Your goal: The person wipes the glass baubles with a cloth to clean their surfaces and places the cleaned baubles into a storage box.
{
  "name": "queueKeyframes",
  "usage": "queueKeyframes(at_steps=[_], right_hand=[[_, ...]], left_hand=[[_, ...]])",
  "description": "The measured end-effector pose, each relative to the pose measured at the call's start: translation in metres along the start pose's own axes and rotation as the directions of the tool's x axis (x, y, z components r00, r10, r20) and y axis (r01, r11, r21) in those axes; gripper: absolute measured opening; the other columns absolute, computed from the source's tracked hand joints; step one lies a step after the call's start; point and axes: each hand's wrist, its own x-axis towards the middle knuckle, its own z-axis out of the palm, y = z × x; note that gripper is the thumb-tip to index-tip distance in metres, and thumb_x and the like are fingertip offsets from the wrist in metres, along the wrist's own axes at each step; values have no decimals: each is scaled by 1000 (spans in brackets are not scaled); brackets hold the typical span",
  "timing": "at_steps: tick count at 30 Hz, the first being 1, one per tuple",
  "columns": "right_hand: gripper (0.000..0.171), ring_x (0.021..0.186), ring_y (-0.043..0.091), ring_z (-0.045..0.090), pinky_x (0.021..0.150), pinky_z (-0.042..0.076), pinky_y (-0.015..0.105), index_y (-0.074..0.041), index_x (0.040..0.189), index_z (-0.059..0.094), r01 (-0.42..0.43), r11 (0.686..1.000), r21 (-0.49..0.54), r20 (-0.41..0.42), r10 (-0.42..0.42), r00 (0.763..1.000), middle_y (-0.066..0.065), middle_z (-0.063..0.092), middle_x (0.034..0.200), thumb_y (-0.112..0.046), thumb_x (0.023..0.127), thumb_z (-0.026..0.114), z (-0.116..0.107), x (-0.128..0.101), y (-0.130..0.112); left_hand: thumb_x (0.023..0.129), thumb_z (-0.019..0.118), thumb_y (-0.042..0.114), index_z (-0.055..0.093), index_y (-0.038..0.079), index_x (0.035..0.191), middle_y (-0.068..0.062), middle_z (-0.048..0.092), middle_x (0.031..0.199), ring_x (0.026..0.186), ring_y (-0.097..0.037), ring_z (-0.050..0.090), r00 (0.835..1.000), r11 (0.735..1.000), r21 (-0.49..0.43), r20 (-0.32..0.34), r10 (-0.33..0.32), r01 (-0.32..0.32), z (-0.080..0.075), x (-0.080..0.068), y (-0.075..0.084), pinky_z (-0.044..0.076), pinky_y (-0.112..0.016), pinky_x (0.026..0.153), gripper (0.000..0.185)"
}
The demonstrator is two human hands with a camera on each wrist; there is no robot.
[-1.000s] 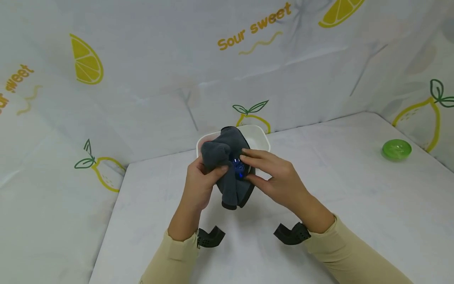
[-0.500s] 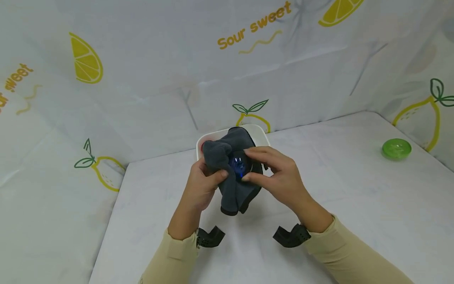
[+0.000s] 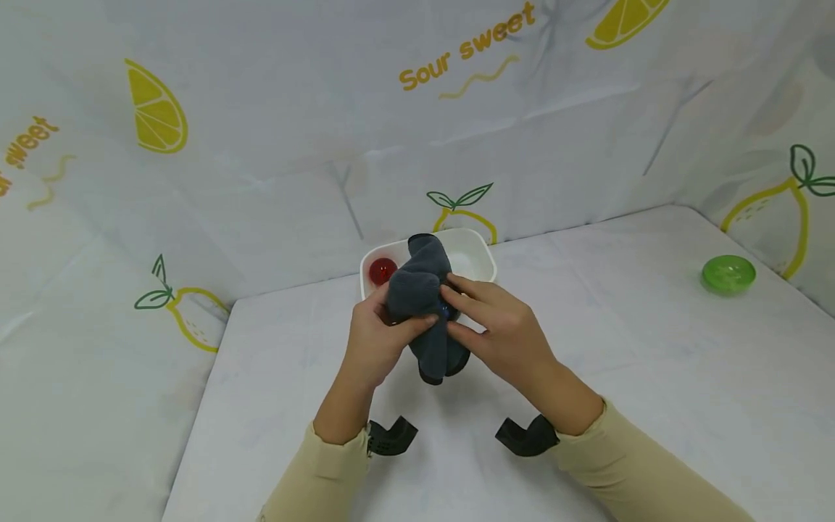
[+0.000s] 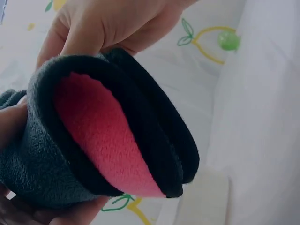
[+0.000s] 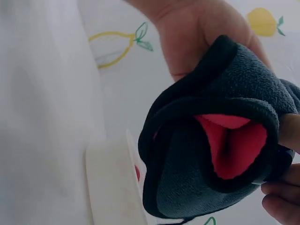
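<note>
Dark cloth and fingers mostly hide the blue object.

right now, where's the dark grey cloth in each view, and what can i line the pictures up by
Head: dark grey cloth, just below the middle.
Left wrist: dark grey cloth, left of centre, large in the picture.
Right wrist: dark grey cloth, right of centre, also large.
Shared landmark: white container, beyond the cloth in the head view, bottom right in the left wrist, bottom left in the right wrist.
</note>
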Motion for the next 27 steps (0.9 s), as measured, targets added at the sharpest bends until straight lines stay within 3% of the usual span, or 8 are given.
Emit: queueKeyframes(at_steps=[2,4,8,12,16,21,24,27], right_hand=[[51,108,30,67,85,57,40,1,119,70,35,997,-63,-4,-35,999,17,67,125,-6,71,87,3,-1,0],[52,110,30,66,87,57,40,1,120,69,31,998,-57,-2,-31,1000,17,66,126,-6,71,87,3,-1,-1],[56,120,29,61,98,51,31,0,126,66,-28,998,49,33,27,999,15,63,133,-6,74,85,-1,1,-5],[59,125,25,57,102,47,24,-1,131,62,-80,974,212,72,66,995,13,60,137,-2,76,83,-6,4,-5],[62,120,18,60,94,52,26,0,131,61,-155,899,409,75,136,988,13,63,132,6,73,82,-9,5,-2],[60,120,16,61,92,54,30,3,128,63,-226,799,557,86,215,973,14,64,131,10,71,81,-9,3,3],[59,123,16,60,93,54,28,2,127,64,-231,815,531,92,216,972,12,63,132,7,71,82,-9,2,4],[58,123,16,60,93,52,22,0,126,65,-187,884,429,68,175,982,11,64,132,2,71,84,-8,2,3]], left_hand=[[80,77,0,63,7,127,-12,65,123,108,-24,64,1000,1000,21,-12,1,0,1,0,1,57,-38,89,50],[81,76,-1,63,4,127,-13,65,122,106,-24,65,1000,1000,-1,-18,-6,6,0,1,2,57,-38,89,49],[82,75,-1,59,-4,127,-10,67,117,103,-21,65,999,993,-114,-18,-27,25,-4,2,2,56,-36,90,48],[78,84,12,60,-3,125,-4,67,112,102,-15,65,999,956,-290,-3,-43,40,-9,4,1,57,-30,87,56],[73,88,26,64,9,119,-2,66,110,100,-12,65,997,911,-408,66,-44,67,-11,4,1,57,-25,81,55],[75,86,30,63,14,119,-1,63,114,101,-11,61,990,906,-416,141,-17,75,-11,3,2,56,-24,82,52],[74,87,34,62,11,122,-2,62,117,106,-13,59,992,922,-383,128,-1,50,-10,2,1,55,-24,86,59],[73,87,35,59,6,126,-3,62,120,109,-14,59,994,937,-348,106,13,25,-10,1,1,54,-25,90,66]])
